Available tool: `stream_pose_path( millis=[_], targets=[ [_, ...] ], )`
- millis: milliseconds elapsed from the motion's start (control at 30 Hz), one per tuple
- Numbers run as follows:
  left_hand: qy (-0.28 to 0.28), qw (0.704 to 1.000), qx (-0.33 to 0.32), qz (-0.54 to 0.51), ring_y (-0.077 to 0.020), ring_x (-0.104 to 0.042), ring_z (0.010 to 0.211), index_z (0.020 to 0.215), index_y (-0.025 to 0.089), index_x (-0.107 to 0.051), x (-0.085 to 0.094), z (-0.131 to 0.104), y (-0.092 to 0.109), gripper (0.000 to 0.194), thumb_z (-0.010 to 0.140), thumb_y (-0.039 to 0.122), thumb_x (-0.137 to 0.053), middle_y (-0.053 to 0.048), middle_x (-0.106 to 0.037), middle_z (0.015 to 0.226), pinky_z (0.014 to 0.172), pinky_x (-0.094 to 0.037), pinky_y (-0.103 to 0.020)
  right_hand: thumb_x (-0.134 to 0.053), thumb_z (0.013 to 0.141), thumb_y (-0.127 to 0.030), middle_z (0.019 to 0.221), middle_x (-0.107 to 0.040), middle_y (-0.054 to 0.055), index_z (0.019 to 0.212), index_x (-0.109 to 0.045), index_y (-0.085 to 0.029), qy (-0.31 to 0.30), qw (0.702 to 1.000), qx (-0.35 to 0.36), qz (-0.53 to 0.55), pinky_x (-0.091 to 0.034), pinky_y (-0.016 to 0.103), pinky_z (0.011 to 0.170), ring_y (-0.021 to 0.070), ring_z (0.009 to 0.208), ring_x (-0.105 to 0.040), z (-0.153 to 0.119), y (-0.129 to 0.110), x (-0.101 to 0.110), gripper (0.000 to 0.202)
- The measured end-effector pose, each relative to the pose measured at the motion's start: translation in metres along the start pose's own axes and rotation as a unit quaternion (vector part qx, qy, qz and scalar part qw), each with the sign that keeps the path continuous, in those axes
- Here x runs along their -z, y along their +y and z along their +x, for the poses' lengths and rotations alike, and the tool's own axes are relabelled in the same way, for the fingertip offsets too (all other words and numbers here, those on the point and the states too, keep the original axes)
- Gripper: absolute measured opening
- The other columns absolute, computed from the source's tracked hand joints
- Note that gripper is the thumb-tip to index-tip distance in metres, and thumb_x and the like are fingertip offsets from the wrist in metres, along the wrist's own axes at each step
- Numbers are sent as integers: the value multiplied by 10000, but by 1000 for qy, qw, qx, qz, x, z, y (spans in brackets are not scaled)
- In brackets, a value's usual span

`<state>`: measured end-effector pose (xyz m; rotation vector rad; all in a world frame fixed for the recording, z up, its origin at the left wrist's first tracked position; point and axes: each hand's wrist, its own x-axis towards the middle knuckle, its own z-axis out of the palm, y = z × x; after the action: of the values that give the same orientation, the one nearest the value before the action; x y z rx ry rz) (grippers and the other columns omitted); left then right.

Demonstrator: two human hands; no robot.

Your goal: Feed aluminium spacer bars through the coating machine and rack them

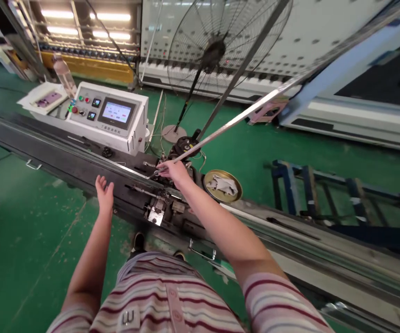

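Observation:
My right hand (pixel 174 172) is closed around the lower end of a long pale strip (pixel 234 121), which slants up to the upper right. Its grip is above the mechanism in the middle of the long machine bed. My left hand (pixel 104 192) hovers at the front edge of the dark bed (pixel 78 165), fingers apart and holding nothing. A shiny metal rail (pixel 116 167) runs lengthwise along the bed between both hands. Just below my right hand sits a metal clamp block (pixel 156 213).
A control box (pixel 116 115) with a lit screen stands on the bed's back left, beside a bottle (pixel 64 76). A round dish (pixel 223 186) holding a crumpled cloth lies right of my right hand. Behind are a standing fan (pixel 214 53) and a blue rack (pixel 325 189).

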<state>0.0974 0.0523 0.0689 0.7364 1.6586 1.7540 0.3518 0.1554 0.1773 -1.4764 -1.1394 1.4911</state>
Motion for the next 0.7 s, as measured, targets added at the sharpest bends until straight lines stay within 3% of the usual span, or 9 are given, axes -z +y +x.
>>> stream_pose_path(
  millis=[100,133,200,300,400,500,567,633,700],
  targets=[
    [-51,982,148,-109,-205,-565,1261,1461,309,-346,-47,11,25,721,817,268,-668,-126,-499,1446,1096,-412,-398,-511,785,-178,647,-698,62,735,-727,-132,-6,999,4,32,-593,243,630,148,612,-685,-32,-16,50,227],
    [-80,973,175,-129,-206,-593,1230,1473,343,-321,-65,8,32,744,817,276,-666,-110,-504,1446,1067,-442,-398,-502,791,-179,657,-704,68,740,-729,-127,-2,999,7,39,-593,242,630,150,619,-690,-44,-19,69,239],
    [-147,963,170,-150,-208,-630,1183,1492,427,-230,-101,-12,46,826,812,271,-672,-75,-499,1465,992,-498,-392,-491,805,-182,689,-720,79,765,-734,-121,9,999,7,53,-593,236,641,153,646,-703,-65,-20,109,254],
    [-229,955,96,-160,-206,-661,1134,1475,497,-88,-155,-65,61,916,816,234,-667,-67,-521,1454,865,-549,-347,-490,837,-211,734,-732,98,803,-728,-116,31,997,-1,76,-592,236,661,167,703,-721,-90,-7,171,259],
    [-259,953,36,-156,-200,-692,1069,1460,475,-48,-204,-130,70,888,839,203,-622,-99,-542,1430,749,-556,-265,-503,884,-316,799,-738,116,929,-707,-116,58,994,3,88,-601,286,701,195,759,-730,-113,14,234,289],
    [-264,955,0,-138,-186,-703,1038,1462,453,-33,-250,-194,75,851,863,193,-579,-118,-544,1423,697,-545,-210,-559,878,-438,1003,-734,125,1240,-593,-165,170,979,102,48,-598,362,811,228,952,-718,-145,29,309,454],
    [-269,955,-21,-123,-180,-706,1027,1470,437,-35,-278,-232,76,835,874,199,-568,-124,-555,1409,690,-544,-197,-502,910,-486,1229,-662,139,1433,-415,-227,333,920,208,-15,-566,424,913,239,1148,-648,-179,32,378,590],
    [-277,953,-40,-114,-182,-711,1009,1478,416,-47,-305,-265,76,829,875,210,-577,-130,-571,1387,689,-550,-203,-366,963,-494,1425,-514,153,1535,-237,-279,511,809,278,-80,-514,498,989,249,1303,-537,-219,37,465,625],
    [-296,947,-52,-113,-188,-714,996,1487,396,-58,-330,-295,74,832,875,227,-596,-138,-578,1373,710,-562,-229,-316,969,-492,1523,-377,157,1561,-196,-316,630,704,311,-103,-469,544,1025,269,1378,-449,-260,51,565,629]
  ],
)
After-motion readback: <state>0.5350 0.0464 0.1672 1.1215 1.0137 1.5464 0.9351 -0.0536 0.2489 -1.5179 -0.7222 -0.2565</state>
